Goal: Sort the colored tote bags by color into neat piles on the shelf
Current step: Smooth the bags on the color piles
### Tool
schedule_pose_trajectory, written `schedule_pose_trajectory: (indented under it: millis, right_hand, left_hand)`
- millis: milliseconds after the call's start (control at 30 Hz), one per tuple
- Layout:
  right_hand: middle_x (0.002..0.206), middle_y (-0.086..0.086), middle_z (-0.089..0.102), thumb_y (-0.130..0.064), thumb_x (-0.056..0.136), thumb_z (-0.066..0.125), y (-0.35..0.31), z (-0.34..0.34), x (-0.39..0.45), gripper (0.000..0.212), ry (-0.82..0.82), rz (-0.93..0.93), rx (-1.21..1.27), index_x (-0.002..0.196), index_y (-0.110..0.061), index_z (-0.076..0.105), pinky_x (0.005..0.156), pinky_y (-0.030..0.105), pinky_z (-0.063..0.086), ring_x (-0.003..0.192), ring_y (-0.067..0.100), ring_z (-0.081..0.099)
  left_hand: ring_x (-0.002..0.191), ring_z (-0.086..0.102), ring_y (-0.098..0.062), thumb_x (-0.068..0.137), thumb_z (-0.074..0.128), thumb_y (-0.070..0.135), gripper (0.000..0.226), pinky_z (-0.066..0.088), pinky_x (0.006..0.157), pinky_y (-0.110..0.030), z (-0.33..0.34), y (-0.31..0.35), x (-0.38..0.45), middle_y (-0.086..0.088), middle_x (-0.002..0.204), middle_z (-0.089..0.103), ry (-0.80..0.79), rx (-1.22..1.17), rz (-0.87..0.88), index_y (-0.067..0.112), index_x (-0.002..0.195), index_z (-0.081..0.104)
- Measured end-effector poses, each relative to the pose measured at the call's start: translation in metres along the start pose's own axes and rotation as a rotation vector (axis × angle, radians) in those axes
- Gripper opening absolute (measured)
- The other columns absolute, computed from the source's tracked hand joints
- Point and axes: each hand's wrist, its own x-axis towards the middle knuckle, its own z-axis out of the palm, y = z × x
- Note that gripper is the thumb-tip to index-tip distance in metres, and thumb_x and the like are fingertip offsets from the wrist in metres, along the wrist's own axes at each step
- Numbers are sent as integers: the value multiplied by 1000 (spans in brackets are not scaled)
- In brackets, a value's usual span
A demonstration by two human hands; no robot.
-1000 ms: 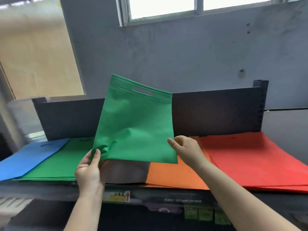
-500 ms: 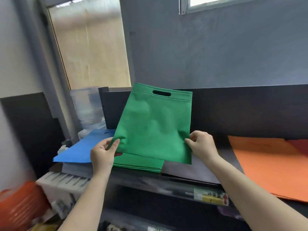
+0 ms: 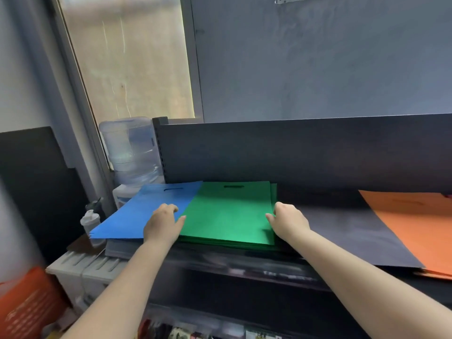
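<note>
the shelf (image 3: 342,231) runs dark across the middle of the frame, its back panel rising behind; on it, lower centre, lies the green pile (image 3: 227,216), flat, handle slot toward the back, a few lower edges peeking out at the right and front; just left, partly tucked under the green edge, the blue pile (image 3: 144,216) overhangs the shelf end; at the far right the orange pile (image 3: 415,223) sits well apart, dark shelf between.

the left hand (image 3: 162,225) rests at the seam of blue and green, fingers loosely bent, thumb on the green edge — grasping nothing that i can make out; the right hand (image 3: 287,221) touches the pile's right edge, fingers toward it, and whether it pinches the fabric or only nudges it i cannot tell.

these bags look light, thin and limp — soft cloth that would likely sag if lifted by one corner; i'd take one by both side edges or through the slot; the sheets may slide on each other, so squaring wants a gentle press from both sides.

as for containers: a clear water jug (image 3: 129,148) stands left of centre beyond the shelf end, contents hard to judge; a small bottle (image 3: 90,222) sits lower left, contents not visible.
</note>
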Motion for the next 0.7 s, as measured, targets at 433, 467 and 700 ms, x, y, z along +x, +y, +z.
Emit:
schedule_pose_trajectory:
  millis: [433, 467, 700]
  right_hand:
    - [123, 2, 52, -45, 100, 36, 77, -111, -10, 38, 133, -146, -552, 120, -16, 49, 81, 33, 36, 117, 24, 48]
    - [123, 2, 52, -45, 99, 36, 88, -123, -13, 38, 139, -131, -593, 120, -16, 48, 80, 32, 34, 116, 24, 48]
    - [129, 1, 50, -45, 98, 37, 188, -199, -55, 42, 128, 60, -699, 131, -18, 42, 84, 33, 36, 122, 23, 45]
  left_hand:
    - [118, 46, -23, 98, 37, 42, 43, 36, 91, -35, 9, 172, 23, -1, 130, 51, -17, 409, 550, 17, 132, 45]
    - [118, 46, -23, 97, 37, 43, 44, 36, 91, -34, 11, 192, 23, -1, 129, 51, -9, 419, 588, 16, 132, 45]
    - [122, 45, -24, 97, 39, 44, 46, 35, 93, -35, 29, 331, -10, -1, 133, 50, -25, 360, 782, 18, 134, 44]
